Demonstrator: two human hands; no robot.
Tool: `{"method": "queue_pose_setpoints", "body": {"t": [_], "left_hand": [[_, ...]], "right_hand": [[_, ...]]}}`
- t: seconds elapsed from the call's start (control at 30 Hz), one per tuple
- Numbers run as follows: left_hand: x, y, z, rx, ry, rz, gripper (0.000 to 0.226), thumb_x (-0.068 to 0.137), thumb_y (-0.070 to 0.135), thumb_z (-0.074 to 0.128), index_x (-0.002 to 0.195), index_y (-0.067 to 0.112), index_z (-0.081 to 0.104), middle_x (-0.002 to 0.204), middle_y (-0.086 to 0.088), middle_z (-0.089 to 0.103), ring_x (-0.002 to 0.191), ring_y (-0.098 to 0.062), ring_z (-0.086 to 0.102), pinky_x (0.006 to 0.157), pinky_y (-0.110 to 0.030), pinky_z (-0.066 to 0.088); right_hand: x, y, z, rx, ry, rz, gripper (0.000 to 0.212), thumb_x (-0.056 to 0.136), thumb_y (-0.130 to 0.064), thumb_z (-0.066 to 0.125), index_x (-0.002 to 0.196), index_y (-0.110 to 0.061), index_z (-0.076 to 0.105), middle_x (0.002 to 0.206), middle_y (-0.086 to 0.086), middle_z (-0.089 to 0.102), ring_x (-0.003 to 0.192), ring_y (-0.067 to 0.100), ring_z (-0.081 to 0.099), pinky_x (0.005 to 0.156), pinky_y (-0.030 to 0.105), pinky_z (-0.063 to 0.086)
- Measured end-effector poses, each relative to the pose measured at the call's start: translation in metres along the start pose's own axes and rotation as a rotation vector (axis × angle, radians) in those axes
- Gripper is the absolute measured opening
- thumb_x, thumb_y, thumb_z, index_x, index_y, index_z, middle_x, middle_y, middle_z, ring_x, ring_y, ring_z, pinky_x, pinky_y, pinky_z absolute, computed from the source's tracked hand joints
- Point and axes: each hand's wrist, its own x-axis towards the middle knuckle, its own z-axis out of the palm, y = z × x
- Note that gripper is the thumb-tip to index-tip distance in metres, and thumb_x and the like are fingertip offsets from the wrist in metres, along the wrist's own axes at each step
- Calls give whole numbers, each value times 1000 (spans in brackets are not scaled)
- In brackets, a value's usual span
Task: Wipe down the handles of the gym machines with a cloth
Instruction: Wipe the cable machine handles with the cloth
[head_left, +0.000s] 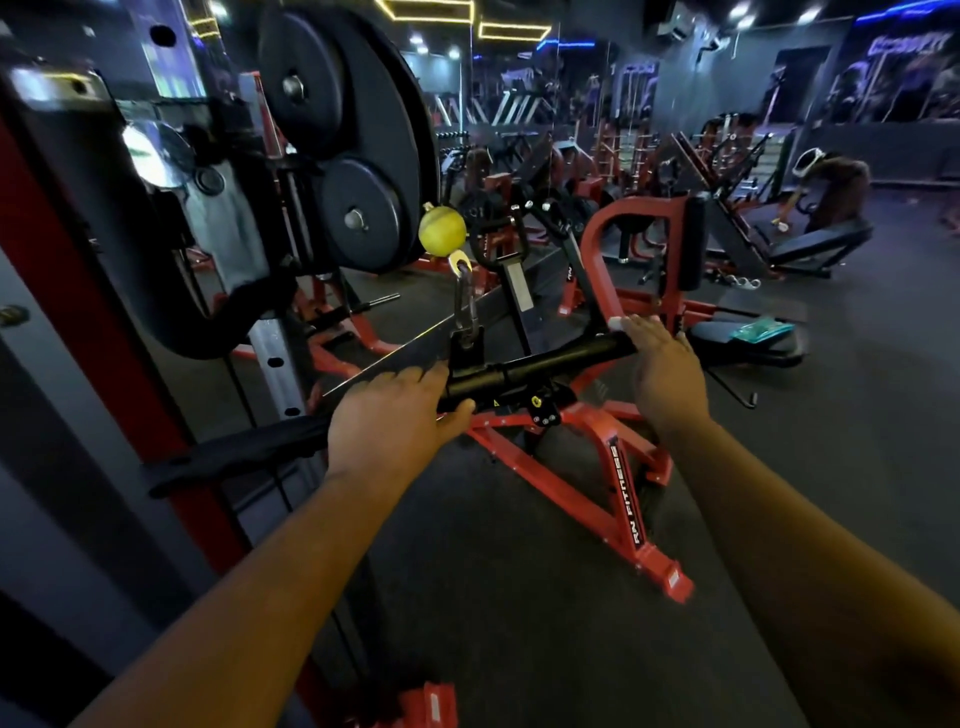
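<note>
Your view takes in a dim gym floor (519, 597) of dark matting, crowded with red-framed machines. At your left stands a tall rack upright (78, 312), red and grey, carrying two black weight plates, the large plate (332, 93) above the small plate (361, 215). Straight ahead and low sits a red machine base (618, 499) with lettering down one leg; it lies directly under the bar. Behind it, a red frame (623, 218) with a black pad. At far right, a black incline bench (815, 244) with a person bent beside it.

The black handle bar (545, 364) hangs across your front from a carabiner (465, 312) below a yellow ball stopper (441, 229). Its left end runs into a dark grip (244, 452), blurred.

Your left hand (395, 415) grasps the bar just left of the centre bracket, fingers wrapped over, thumb under. Your right hand (665, 374) lies over the bar's right end, fingers extended; a bit of white cloth (615, 323) shows at your fingertips, pressed to the bar. A teal item (761, 330) rests on a black seat pad (743, 348) beyond, well apart.
</note>
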Motion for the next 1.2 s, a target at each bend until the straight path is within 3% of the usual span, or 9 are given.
{"method": "queue_pose_setpoints", "body": {"t": [0.17,0.37,0.57,0.83,0.93,1.0,1.03,1.1,1.2], "left_hand": [[2,1,1,9,-12,5,60,99,68,37,135,25,58,99,5,67,86,-18,65,58,-30,34],[1,3,1,-15,-22,-4,57,99,65,41,135,24,56,101,3,67,86,-18,65,59,-30,40],[-4,6,4,-84,-20,-6,57,98,64,44,134,22,60,98,-1,69,83,-21,66,56,-29,38],[0,5,1,-54,13,-10,58,98,65,44,135,22,60,95,1,68,82,-21,65,55,-29,35],[0,6,1,-46,14,10,57,99,64,45,133,21,61,94,1,68,80,-20,65,54,-29,34],[0,6,1,-44,10,17,57,97,64,48,129,20,65,89,0,67,76,-21,65,52,-28,32],[1,5,2,-46,10,17,57,96,64,50,127,19,66,86,0,67,73,-21,64,52,-27,31],[1,2,1,-42,7,23,56,95,64,51,124,18,67,81,0,64,69,-21,62,50,-27,29],[1,-4,0,-15,3,34,58,95,65,45,125,20,65,82,2,63,69,-20,62,50,-27,33]], "right_hand": [[-14,-36,27,133,105,130,65,94,9,47,150,-24,46,162,2,37,154,17,24,128,43,13],[-54,-126,47,233,36,-190,56,98,-5,39,150,-23,47,160,0,41,153,17,25,127,49,14],[-38,-83,25,12,17,-305,55,101,-24,30,153,-32,41,156,-8,45,152,12,25,127,52,10],[13,15,11,33,100,135,59,99,2,42,152,-25,45,159,3,44,150,24,35,124,52,26],[11,2,17,329,193,283,56,101,4,41,149,-22,51,156,1,47,146,17,40,121,24,27],[9,-16,20,562,293,452,52,102,4,41,147,-17,53,150,-4,51,139,12,46,107,2,26],[9,-23,22,686,339,551,50,102,2,41,146,-16,54,147,-5,53,135,11,49,103,1,30],[14,-30,22,920,413,696,46,103,-2,41,144,-15,57,143,-2,58,130,14,54,106,16,42],[19,-21,15,1036,303,763,44,99,2,43,123,-22,72,109,-11,70,98,4,62,83,14,48]]}}
